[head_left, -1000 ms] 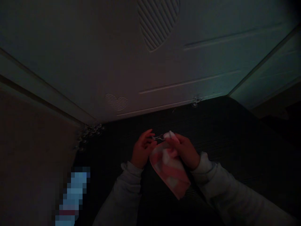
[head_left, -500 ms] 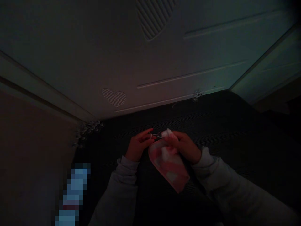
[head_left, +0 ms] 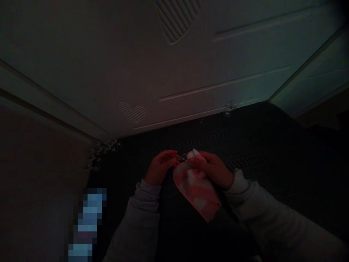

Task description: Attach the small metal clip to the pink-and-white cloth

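Observation:
Dim light makes details hard to read. My right hand point(head_left: 215, 169) grips a pink and white patterned cloth point(head_left: 200, 193) by its bunched top corner, and the rest hangs toward me. Between my hands is a small shiny metal piece point(head_left: 182, 158), perhaps a clip or hook; its exact kind is unclear. Its right end meets the gathered cloth. The fingertips of my left hand point(head_left: 160, 167) are closed on its left end.
Several small shiny pieces point(head_left: 103, 151) lie heaped at the dark table's point(head_left: 245, 145) left corner. Another shiny piece point(head_left: 228, 109) lies by the back edge, against a pale panel point(head_left: 81, 72) with heart reliefs. A bright pixelated strip point(head_left: 88, 222) is at lower left.
My left fingers, parted around the metal piece before, have closed in on it. My right hand and the cloth have hardly moved.

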